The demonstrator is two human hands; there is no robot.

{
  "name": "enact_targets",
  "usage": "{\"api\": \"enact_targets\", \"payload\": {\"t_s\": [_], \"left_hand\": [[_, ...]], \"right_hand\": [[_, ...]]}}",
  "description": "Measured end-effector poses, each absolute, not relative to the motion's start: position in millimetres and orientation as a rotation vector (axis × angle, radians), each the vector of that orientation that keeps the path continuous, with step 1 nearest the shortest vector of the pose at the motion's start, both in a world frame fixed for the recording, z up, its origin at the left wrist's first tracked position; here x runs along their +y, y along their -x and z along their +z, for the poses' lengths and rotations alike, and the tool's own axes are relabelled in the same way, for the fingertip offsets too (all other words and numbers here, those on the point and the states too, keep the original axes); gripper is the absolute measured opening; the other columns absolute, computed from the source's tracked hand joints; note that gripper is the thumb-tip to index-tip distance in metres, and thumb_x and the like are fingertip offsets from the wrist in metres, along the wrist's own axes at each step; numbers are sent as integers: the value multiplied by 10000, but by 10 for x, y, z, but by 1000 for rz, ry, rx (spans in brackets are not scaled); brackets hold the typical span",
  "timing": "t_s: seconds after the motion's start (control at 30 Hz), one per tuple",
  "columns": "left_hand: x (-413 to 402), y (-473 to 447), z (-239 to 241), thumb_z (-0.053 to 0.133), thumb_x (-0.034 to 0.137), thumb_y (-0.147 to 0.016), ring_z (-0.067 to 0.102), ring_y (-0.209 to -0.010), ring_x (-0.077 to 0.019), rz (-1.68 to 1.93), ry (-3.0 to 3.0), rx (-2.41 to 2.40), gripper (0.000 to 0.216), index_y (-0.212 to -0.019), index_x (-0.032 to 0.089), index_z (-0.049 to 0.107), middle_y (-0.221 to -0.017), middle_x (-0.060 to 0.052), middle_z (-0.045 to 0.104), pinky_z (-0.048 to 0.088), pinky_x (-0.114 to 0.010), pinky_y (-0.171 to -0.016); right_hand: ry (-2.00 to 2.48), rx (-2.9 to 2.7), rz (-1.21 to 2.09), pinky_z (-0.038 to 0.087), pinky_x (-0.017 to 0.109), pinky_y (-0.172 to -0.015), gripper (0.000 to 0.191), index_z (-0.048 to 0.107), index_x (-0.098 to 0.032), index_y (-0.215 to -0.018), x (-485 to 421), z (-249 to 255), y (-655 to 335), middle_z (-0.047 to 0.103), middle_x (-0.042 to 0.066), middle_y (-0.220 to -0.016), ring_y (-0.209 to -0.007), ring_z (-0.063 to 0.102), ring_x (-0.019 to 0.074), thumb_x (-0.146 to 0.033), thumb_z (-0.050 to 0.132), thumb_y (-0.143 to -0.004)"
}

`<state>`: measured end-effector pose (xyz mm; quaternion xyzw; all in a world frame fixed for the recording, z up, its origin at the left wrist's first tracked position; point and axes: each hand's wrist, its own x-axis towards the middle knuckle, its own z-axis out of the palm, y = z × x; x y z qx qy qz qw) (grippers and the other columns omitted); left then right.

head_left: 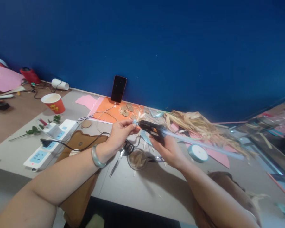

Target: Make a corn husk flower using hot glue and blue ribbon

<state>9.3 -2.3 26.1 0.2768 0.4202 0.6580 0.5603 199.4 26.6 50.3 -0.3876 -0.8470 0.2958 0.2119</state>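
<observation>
My left hand, with a bracelet at the wrist, pinches a small light-blue piece between thumb and fingertips; its exact kind is too small to tell. Wrapped round the grip of a black hot glue gun is my right hand. The gun's nozzle points left and meets, or nearly meets, the blue piece. A long translucent glue stick juts from the gun's back to the right. Below the hands lie scissors and a round dish of pale dried scraps.
A white power strip with plugged cables lies left, near a red paper cup. A phone leans on the blue wall behind orange paper. Dried husks and a ribbon spool lie right.
</observation>
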Motion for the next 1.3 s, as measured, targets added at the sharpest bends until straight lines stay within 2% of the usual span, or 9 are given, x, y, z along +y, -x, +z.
{"api": "enact_targets", "payload": {"t_s": [0.5, 0.73, 1.1, 1.3], "left_hand": [[-33, -96, 271, 791, 252, -657, 643, -627, -127, 1556, -667, 1000, 215, -802, 115, 708, -678, -36, 692, 530, -300, -743], [-20, -93, 243, 795, 255, -656, 651, -644, -136, 1546, -661, 995, 227, -812, 113, 712, -693, -46, 700, 533, -305, -750], [-10, -95, 240, 786, 232, -660, 643, -618, -119, 1550, -643, 991, 232, -822, 89, 700, -666, -42, 690, 530, -277, -719], [18, -81, 185, 780, 225, -667, 651, -640, -115, 1568, -632, 925, 214, -814, 95, 693, -672, -33, 687, 534, -273, -736]], "right_hand": [[1073, -2321, 845, 451, 320, -623, 272, 588, -156, -942, 265, 464, -2000, 608, 61, -739, -679, 551, 202, -387, 448, -909], [1056, -2317, 811, 461, 330, -649, 283, 591, -153, -906, 262, 463, -1998, 622, 74, -757, -716, 575, 217, -388, 434, -909], [1105, -2348, 765, 457, 310, -619, 309, 618, -130, -968, 258, 469, -1991, 616, 65, -731, -670, 556, 200, -376, 447, -891], [1063, -2278, 820, 404, 274, -551, 274, 605, -142, -962, 280, 588, -2079, 537, 17, -639, -580, 480, 152, -376, 479, -893]]}}
